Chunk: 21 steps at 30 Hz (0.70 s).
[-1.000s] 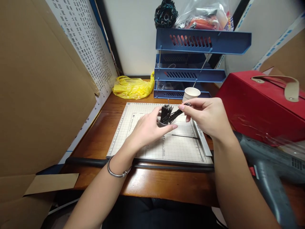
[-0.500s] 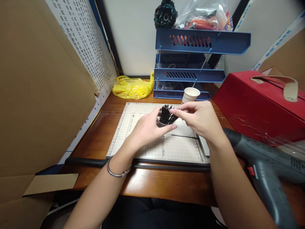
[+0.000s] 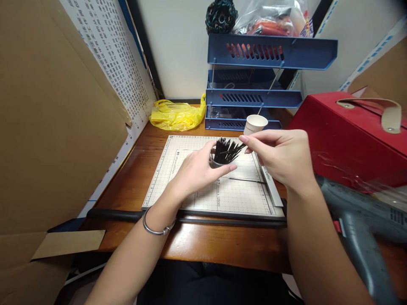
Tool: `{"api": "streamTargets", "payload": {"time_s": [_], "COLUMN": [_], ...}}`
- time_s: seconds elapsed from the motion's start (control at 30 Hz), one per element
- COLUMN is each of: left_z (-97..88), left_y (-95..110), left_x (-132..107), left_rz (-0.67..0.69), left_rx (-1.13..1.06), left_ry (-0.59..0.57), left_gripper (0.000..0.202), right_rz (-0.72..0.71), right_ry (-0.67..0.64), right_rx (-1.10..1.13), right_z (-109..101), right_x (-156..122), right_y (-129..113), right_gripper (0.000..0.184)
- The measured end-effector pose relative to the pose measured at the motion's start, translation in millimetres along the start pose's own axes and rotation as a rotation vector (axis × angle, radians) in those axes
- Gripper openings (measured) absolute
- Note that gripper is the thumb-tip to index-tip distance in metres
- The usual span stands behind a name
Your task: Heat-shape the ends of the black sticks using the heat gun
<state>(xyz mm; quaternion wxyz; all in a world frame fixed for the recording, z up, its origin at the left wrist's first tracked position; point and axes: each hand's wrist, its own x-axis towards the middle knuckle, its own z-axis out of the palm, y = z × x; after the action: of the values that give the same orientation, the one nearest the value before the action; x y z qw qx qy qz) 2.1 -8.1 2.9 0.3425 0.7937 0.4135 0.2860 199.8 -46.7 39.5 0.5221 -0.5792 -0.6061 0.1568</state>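
My left hand [image 3: 197, 169] is wrapped around a small clear cup [image 3: 215, 163] that stands on a gridded paper cutter board [image 3: 187, 186]. A bunch of thin black sticks [image 3: 226, 150] pokes up out of the cup and fans to the right. My right hand [image 3: 281, 156] hovers just right of the sticks, its thumb and forefinger pinched together at their tips. Whether a stick is between those fingers is too small to tell. A silver bangle [image 3: 154, 231] sits on my left wrist.
A white paper cup [image 3: 255, 124] stands behind my right hand. Blue stacked trays [image 3: 254, 95] and a yellow plastic bag [image 3: 176, 115] sit at the back. A red case [image 3: 349, 135] and a dark grey heat gun [image 3: 365, 224] lie at the right; cardboard [image 3: 47, 127] walls the left.
My right hand pushed left into the sticks, then drew back to the right and slightly up. The sticks now fan more to the right. My left hand kept its hold on the cup.
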Motion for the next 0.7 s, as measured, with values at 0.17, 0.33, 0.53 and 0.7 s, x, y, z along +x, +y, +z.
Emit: {"api": "streamTargets", "payload": {"time_s": [0.17, 0.33, 0.53, 0.7], "left_z": [1.2, 2.6, 0.3, -4.4], "left_y": [-0.6, -4.5, -5.0, -1.7], "left_x": [0.1, 1.4, 3.1, 4.3], "left_rz": [-0.014, 0.003, -0.051, -0.139], "left_rx": [0.012, 0.013, 0.124, 0.278], "left_ry": [0.025, 0.067, 0.147, 0.215], "left_gripper": [0.064, 0.06, 0.054, 0.058], "right_rz": [-0.031, -0.017, -0.155, -0.208], "right_ry": [0.114, 0.283, 0.147, -0.531], "right_rx": [0.149, 0.346, -0.222, -0.883], "right_z": [-2.0, -9.9, -39.9, -15.3], "right_x": [-3.2, -3.8, 13.4, 39.0], "right_y": [-1.5, -5.5, -25.4, -39.5], "right_gripper": [0.018, 0.019, 0.019, 0.025]}}
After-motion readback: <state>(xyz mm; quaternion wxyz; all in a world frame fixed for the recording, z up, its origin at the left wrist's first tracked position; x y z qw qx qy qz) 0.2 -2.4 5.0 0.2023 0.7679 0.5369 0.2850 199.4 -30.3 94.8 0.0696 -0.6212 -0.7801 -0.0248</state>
